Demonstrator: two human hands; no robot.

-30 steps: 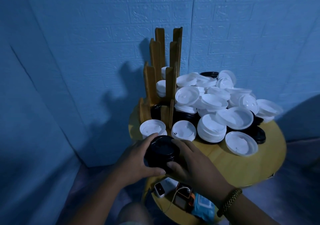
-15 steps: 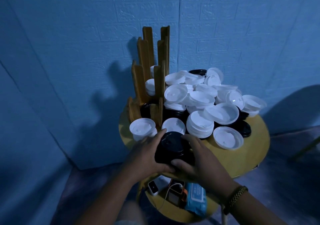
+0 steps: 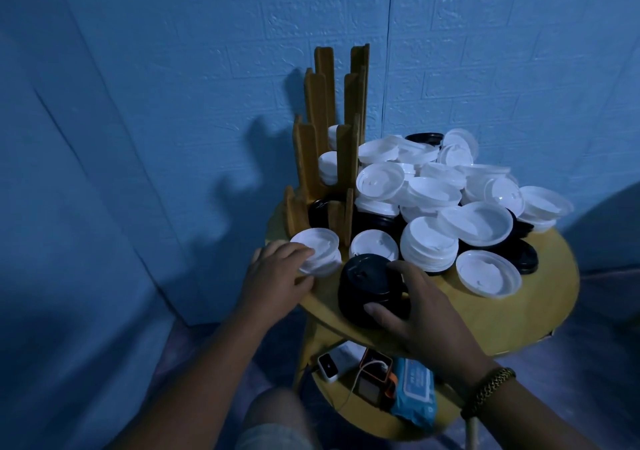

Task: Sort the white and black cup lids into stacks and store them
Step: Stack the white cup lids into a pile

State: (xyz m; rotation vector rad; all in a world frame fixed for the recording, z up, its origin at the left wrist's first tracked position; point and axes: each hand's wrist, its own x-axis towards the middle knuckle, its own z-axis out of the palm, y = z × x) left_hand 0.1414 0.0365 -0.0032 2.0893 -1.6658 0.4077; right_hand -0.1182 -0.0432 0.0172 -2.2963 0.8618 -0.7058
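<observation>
The right hand [image 3: 426, 307] curls round the black lid stack [image 3: 372, 285], thumb on its near side and fingers over the far rim. The stack stands upright at the near edge of the worktop [image 3: 519, 311]. Just left of it, the left hand [image 3: 277, 273] pinches the near rim of the white lid stack [image 3: 317, 250]. The wooden rack [image 3: 306, 159] rises to the far left of the black stack. Its slot of black lids sits behind the white stack, so the carry likely runs far and left.
</observation>
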